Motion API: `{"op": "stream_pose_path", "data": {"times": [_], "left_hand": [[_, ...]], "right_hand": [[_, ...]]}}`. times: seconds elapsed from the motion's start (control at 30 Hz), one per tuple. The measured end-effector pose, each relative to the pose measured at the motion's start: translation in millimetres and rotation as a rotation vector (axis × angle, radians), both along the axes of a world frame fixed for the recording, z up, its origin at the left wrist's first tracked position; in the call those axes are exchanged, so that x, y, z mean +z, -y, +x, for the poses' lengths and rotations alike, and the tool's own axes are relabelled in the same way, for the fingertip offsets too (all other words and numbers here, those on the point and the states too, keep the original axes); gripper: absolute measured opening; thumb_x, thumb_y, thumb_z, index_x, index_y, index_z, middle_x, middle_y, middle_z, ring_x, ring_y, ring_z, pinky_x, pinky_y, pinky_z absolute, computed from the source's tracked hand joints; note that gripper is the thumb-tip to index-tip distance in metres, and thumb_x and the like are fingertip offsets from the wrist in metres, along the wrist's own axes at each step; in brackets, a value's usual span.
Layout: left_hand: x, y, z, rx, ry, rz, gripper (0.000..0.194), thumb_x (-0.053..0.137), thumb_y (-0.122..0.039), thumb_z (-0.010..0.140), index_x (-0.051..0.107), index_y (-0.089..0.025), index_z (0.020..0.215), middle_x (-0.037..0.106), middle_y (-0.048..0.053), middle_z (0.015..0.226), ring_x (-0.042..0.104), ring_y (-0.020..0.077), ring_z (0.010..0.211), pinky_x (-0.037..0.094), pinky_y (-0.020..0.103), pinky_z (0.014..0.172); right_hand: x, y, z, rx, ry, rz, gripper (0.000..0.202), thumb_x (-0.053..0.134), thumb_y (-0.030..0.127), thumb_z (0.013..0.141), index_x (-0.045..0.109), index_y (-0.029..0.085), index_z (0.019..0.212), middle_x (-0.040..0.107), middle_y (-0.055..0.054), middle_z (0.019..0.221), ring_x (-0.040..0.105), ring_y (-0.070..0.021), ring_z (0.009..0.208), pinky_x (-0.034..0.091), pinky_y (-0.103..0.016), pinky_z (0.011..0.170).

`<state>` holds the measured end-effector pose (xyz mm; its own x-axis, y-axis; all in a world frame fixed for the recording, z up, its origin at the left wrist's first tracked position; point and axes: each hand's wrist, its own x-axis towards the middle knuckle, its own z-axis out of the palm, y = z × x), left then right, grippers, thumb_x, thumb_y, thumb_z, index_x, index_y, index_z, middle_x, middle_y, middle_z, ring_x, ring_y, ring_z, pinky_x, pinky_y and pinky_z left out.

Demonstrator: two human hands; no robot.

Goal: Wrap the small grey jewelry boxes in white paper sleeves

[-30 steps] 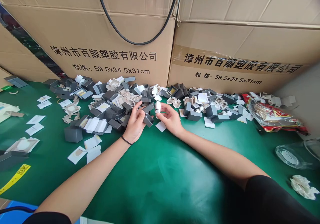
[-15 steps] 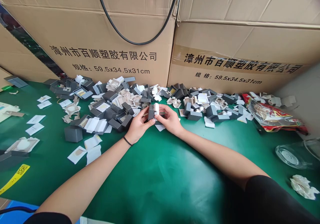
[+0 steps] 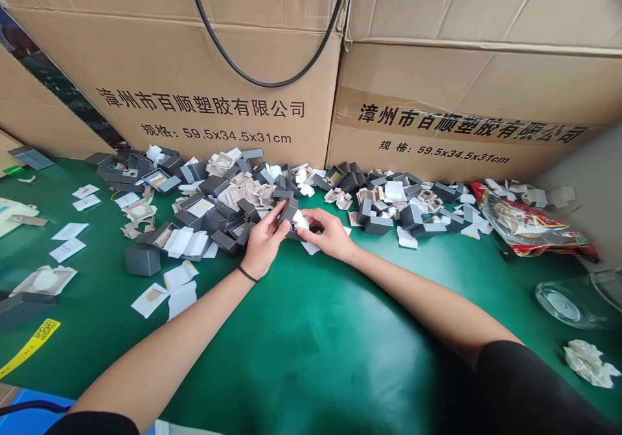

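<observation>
Near the middle of the green table, my left hand (image 3: 266, 239) is closed on a small dark grey box (image 3: 289, 211), thumb on its near side. My right hand (image 3: 330, 233) pinches a white insert (image 3: 300, 220) at the right side of that box. Whether the insert is still partly inside the box I cannot make out. Just left of my left hand lie open grey boxes (image 3: 237, 229). A white paper piece (image 3: 311, 247) lies on the table beneath my right hand.
Grey boxes, white inserts and papers are heaped along the cardboard cartons (image 3: 218, 65) at the back. A red food packet (image 3: 529, 224), a clear container (image 3: 564, 304) and crumpled tissue (image 3: 590, 362) lie right. Loose cards (image 3: 68, 249) and a yellow strip (image 3: 32, 347) lie left.
The grey box has tilted in my left hand, which has shifted slightly left. The white insert has turned and dropped a little with my right fingers.
</observation>
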<state>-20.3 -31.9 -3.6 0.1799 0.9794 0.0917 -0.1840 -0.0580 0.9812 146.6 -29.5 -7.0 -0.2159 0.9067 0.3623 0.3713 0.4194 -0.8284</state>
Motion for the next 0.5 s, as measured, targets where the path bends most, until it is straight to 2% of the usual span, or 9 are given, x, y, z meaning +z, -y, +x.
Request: {"op": "stream_pose_path", "data": {"times": [0.2,0.37,0.5], "left_hand": [[-1.8,-0.8,0.1,0.024,-0.008,-0.008,0.065,0.062,-0.040,0.076,0.040,-0.018,0.134,0.046,0.010,0.136,0.042,0.0292,0.125,0.045,0.036,0.095],[-1.8,-0.5,0.4,0.047,-0.008,-0.014,0.065,0.062,-0.040,0.076,0.041,-0.018,0.133,0.046,0.011,0.136,0.043,0.0294,0.124,0.045,0.037,0.094],[0.7,1.2,1.9,0.057,-0.001,-0.017,0.064,0.062,-0.039,0.076,0.042,-0.017,0.132,0.047,0.012,0.135,0.044,0.0292,0.123,0.045,0.037,0.094]], "right_hand": [[3.9,-1.8,3.2,0.053,0.082,0.035,0.038,0.060,0.037,0.079,0.060,0.020,0.113,0.060,-0.004,0.089,0.055,-0.0154,0.077,0.048,-0.029,0.070],[2.5,0.2,2.3,0.032,0.174,0.069,0.039,0.056,0.039,0.082,0.058,0.023,0.118,0.060,-0.005,0.096,0.055,-0.0190,0.089,0.046,-0.031,0.076],[-1.4,1.9,1.1,0.019,0.315,0.192,0.040,0.047,0.040,0.088,0.054,0.021,0.123,0.058,-0.008,0.099,0.052,-0.0212,0.092,0.045,-0.035,0.081]]}}
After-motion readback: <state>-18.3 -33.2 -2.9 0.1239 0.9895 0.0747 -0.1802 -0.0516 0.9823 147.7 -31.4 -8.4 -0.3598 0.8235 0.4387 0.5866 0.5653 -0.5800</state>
